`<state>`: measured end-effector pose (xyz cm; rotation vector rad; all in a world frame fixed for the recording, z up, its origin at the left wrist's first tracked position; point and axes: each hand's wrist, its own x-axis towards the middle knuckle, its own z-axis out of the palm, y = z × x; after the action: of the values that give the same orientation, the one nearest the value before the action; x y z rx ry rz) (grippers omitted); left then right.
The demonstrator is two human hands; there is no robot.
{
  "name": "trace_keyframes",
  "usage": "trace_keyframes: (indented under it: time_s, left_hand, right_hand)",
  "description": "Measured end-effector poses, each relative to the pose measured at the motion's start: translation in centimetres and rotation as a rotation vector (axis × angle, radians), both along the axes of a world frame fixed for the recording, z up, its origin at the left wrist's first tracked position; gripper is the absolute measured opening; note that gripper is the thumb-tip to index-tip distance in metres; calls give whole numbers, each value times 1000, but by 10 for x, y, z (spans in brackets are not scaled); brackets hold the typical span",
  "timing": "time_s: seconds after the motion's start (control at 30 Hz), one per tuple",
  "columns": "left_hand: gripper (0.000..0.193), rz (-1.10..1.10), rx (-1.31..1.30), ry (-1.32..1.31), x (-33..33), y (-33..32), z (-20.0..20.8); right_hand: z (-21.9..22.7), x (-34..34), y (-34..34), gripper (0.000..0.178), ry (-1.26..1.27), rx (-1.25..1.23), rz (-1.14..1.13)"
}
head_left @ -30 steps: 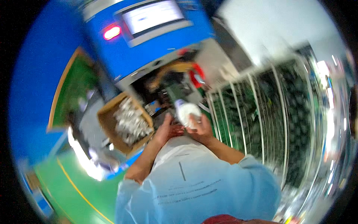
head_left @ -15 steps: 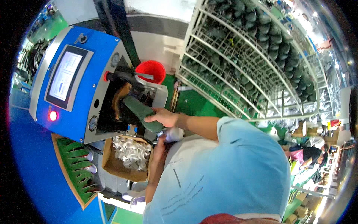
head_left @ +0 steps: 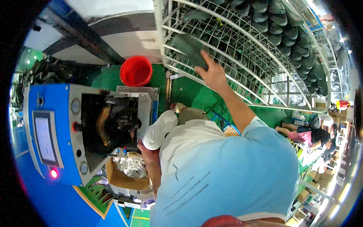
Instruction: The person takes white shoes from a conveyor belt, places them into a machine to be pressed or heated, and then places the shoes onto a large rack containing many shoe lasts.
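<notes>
My right hand (head_left: 214, 75) reaches up to the wire rack, thumb and forefinger at the end of a dark green insole (head_left: 186, 48). The insole is blurred and overlaps the rack's near wires; whether it rests on them I cannot tell. My left hand (head_left: 150, 151) is low, in front of the machine, its fingers wrapped round the lower end of a white shoe (head_left: 160, 130). The shoe hides part of that hand. Beside it, the blue machine (head_left: 56, 94) has a dark working bay (head_left: 113, 121) with a curved brown part inside.
The white wire rack (head_left: 242, 85) carries rows of dark shoe-shaped pieces (head_left: 291, 41). A red bucket (head_left: 136, 71) stands behind the machine. A cardboard box (head_left: 128, 183) of white curled pieces sits below my left hand. Another person (head_left: 306, 135) is at the far right.
My right hand has carried the insole from the machine's front up to the rack. The white shoe in my left hand now stands more upright. The view has turned towards the rack.
</notes>
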<state>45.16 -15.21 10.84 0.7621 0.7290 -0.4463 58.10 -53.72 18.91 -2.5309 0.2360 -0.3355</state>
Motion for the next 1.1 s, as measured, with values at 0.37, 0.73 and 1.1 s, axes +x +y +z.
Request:
trace_keyframes:
  time_s: [0.37,0.73,1.1]
  left_hand:
    - [71,-52,119,56,37,-42,-1]
    - [66,159,62,128,35,-68,27]
    - [63,249,93,197,8,-49,15]
  right_hand:
    - [-51,231,-120,78,573,-286,-136]
    - [-18,269,-117,73,444,-159,-392]
    - [-46,349,-104,92,578,-197,-381]
